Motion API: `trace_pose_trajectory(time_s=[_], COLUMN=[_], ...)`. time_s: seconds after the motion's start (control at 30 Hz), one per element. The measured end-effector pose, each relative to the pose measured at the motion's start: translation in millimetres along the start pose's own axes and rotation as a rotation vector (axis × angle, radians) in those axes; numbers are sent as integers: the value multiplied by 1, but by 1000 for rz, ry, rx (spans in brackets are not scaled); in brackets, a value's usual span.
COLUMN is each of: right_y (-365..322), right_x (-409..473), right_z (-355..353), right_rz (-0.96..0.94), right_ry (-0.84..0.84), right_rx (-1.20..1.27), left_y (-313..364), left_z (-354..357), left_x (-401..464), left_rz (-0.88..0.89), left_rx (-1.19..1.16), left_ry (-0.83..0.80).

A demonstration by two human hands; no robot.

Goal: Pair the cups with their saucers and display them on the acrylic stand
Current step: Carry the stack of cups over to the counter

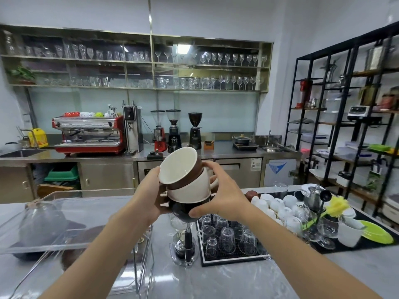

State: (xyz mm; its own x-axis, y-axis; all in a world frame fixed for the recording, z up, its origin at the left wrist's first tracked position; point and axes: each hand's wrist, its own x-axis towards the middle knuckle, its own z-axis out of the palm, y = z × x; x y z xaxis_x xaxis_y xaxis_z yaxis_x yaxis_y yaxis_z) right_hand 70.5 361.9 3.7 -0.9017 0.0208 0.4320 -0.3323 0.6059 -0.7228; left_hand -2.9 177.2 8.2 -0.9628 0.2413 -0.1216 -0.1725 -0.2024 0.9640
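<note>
Below and to the left of our hands, the clear acrylic stand (71, 214) sits on the grey bench (226, 281). Between our hands, above the bench, we hold three nested cups (185, 182): brown on top, cream, then dark. Our left hand (151, 197) and right hand (224, 190) curl round the stack's sides.

Three nested cups held aloft at frame centre, stack tilted toward 11 o'clock: brown cup (183, 169) on top, cream inside, mouth facing camera; cream cup (190, 188) beneath, handle at 3 o'clock; dark cup (180, 209) at bottom, mostly hidden. Acrylic stand (64, 214) at 8 o'clock of stack, clear, tiered, on grey counter; dark saucers seen blurred through it
</note>
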Motion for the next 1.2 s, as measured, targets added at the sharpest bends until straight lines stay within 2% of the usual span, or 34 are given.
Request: trace_pose_trajectory(time_s=[0.67,1.2], right_y=[74,147], right_x=[-47,-76], right_z=[38,99], right_rz=[42,145], right_ry=[-21,-129], right_rx=[54,103], left_y=[-94,-187], left_z=[9,-20], left_x=[-5,0], left_rz=[-64,-197], left_rx=[-90,-183], left_ry=[163,291])
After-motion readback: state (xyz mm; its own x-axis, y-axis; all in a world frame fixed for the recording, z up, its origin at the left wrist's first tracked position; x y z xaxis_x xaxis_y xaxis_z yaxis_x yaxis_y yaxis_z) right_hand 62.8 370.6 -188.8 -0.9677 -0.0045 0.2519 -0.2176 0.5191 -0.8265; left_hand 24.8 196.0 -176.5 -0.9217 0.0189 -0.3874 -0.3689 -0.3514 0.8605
